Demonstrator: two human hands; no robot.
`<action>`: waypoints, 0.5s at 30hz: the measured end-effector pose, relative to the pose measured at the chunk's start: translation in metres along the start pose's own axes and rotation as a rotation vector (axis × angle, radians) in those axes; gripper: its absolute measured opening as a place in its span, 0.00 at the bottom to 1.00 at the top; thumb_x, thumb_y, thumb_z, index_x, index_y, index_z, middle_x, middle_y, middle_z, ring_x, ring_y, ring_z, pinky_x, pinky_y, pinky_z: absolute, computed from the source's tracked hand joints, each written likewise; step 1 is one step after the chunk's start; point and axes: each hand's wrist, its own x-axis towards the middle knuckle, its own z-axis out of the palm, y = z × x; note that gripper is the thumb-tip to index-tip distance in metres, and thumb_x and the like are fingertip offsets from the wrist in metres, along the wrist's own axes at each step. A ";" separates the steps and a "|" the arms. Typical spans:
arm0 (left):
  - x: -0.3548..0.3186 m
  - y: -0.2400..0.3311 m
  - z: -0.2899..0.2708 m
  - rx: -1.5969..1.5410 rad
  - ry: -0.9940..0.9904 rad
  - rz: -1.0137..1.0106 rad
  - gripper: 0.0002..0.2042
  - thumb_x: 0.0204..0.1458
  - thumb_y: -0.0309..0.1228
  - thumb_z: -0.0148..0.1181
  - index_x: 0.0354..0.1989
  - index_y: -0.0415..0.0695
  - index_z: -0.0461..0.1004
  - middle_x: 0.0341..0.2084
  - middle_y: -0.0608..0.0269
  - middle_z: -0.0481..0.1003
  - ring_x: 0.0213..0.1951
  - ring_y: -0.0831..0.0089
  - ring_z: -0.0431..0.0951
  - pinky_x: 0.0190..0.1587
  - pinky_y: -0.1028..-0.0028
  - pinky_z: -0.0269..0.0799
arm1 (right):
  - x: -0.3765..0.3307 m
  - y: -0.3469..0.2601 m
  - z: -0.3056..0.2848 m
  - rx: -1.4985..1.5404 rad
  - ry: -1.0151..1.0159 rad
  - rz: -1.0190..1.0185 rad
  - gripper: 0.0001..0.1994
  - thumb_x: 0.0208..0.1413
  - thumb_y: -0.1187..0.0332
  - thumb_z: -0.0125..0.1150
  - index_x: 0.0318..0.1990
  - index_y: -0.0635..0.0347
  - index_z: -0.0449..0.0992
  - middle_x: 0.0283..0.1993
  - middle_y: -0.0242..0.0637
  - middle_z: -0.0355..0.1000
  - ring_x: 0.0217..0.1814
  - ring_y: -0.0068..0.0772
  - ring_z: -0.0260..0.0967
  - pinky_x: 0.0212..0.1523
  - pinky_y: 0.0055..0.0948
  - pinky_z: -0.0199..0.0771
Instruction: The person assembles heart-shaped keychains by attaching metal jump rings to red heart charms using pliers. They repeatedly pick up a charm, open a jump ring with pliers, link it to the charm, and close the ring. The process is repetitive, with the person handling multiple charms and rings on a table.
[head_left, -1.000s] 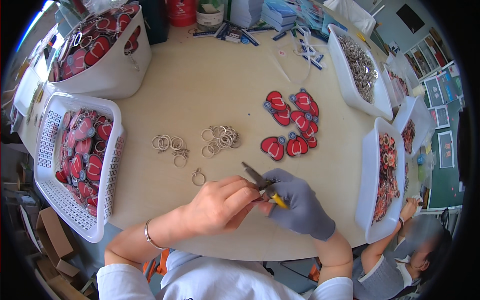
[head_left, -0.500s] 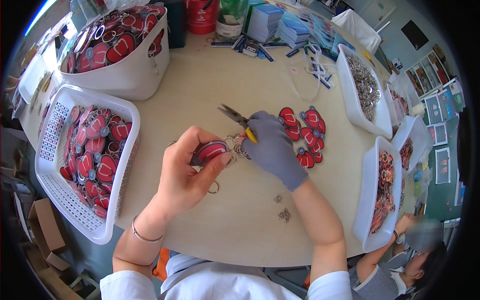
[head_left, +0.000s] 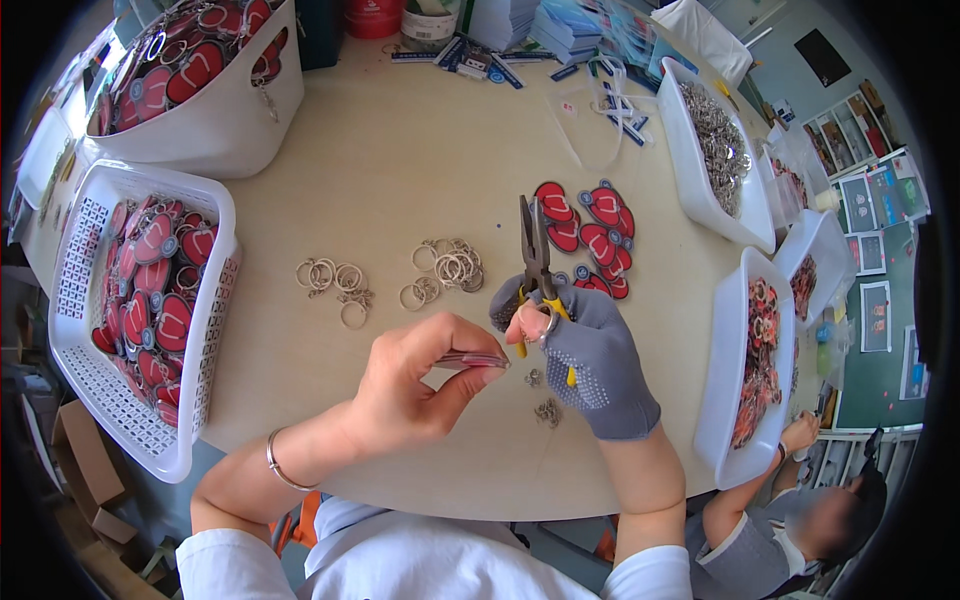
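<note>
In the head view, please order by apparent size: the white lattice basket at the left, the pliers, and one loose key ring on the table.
1. White lattice basket, largest.
2. Pliers.
3. Loose key ring, smallest.
The differences look plain despite the fisheye bending.

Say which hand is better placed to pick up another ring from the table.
Left, probably. The left hand pinches only a thin red tag and lies nearer the loose rings. The gloved right hand is full, holding pliers and a ring.

Small assembly workshop: round worktable (head_left: 400, 150), white baskets (head_left: 150, 400) of red tags left of the hands, trays (head_left: 745, 420) of metal rings right, seated co-worker (head_left: 800, 520).
</note>
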 end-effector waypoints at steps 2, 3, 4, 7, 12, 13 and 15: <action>-0.002 -0.001 0.002 0.047 -0.006 0.084 0.09 0.45 0.15 0.63 0.33 0.37 0.71 0.30 0.58 0.78 0.34 0.69 0.80 0.38 0.74 0.76 | -0.008 -0.006 0.007 0.054 0.011 0.007 0.09 0.57 0.68 0.57 0.37 0.66 0.75 0.30 0.33 0.72 0.33 0.18 0.65 0.35 0.19 0.61; -0.002 -0.001 0.003 0.069 -0.007 0.128 0.09 0.44 0.15 0.64 0.33 0.37 0.71 0.30 0.58 0.78 0.34 0.68 0.80 0.37 0.74 0.76 | -0.011 -0.009 0.009 0.078 0.017 0.009 0.09 0.57 0.68 0.57 0.38 0.66 0.74 0.30 0.33 0.73 0.33 0.17 0.65 0.35 0.19 0.61; -0.002 -0.001 0.003 0.081 -0.002 0.156 0.10 0.44 0.15 0.64 0.33 0.37 0.71 0.30 0.57 0.78 0.33 0.67 0.81 0.37 0.74 0.77 | -0.014 -0.011 0.010 0.090 0.012 0.021 0.10 0.57 0.68 0.57 0.40 0.66 0.74 0.30 0.34 0.73 0.33 0.18 0.65 0.36 0.19 0.62; -0.005 0.000 0.005 0.085 0.021 0.217 0.12 0.43 0.13 0.64 0.33 0.37 0.68 0.29 0.54 0.78 0.33 0.65 0.80 0.35 0.73 0.77 | -0.020 -0.014 0.014 0.113 0.014 0.044 0.11 0.58 0.68 0.56 0.42 0.67 0.73 0.30 0.35 0.74 0.34 0.19 0.66 0.38 0.20 0.64; -0.009 -0.001 0.006 0.053 0.025 0.280 0.18 0.41 0.08 0.63 0.35 0.37 0.63 0.30 0.48 0.77 0.34 0.64 0.79 0.34 0.70 0.76 | -0.027 -0.013 0.019 0.118 0.002 0.039 0.11 0.58 0.67 0.57 0.42 0.68 0.73 0.31 0.36 0.74 0.35 0.20 0.69 0.41 0.22 0.67; -0.009 -0.002 0.007 0.040 0.061 0.288 0.17 0.40 0.09 0.64 0.34 0.38 0.64 0.29 0.50 0.77 0.32 0.64 0.80 0.32 0.71 0.77 | -0.027 -0.012 0.020 0.124 0.005 0.027 0.11 0.58 0.67 0.57 0.41 0.68 0.73 0.31 0.36 0.74 0.35 0.20 0.69 0.41 0.22 0.67; -0.009 -0.004 0.011 0.014 0.133 0.303 0.15 0.39 0.12 0.67 0.31 0.39 0.67 0.28 0.55 0.78 0.30 0.64 0.81 0.29 0.73 0.78 | -0.026 -0.010 0.022 0.137 0.011 0.003 0.11 0.59 0.67 0.57 0.41 0.68 0.73 0.31 0.35 0.74 0.35 0.20 0.69 0.40 0.22 0.67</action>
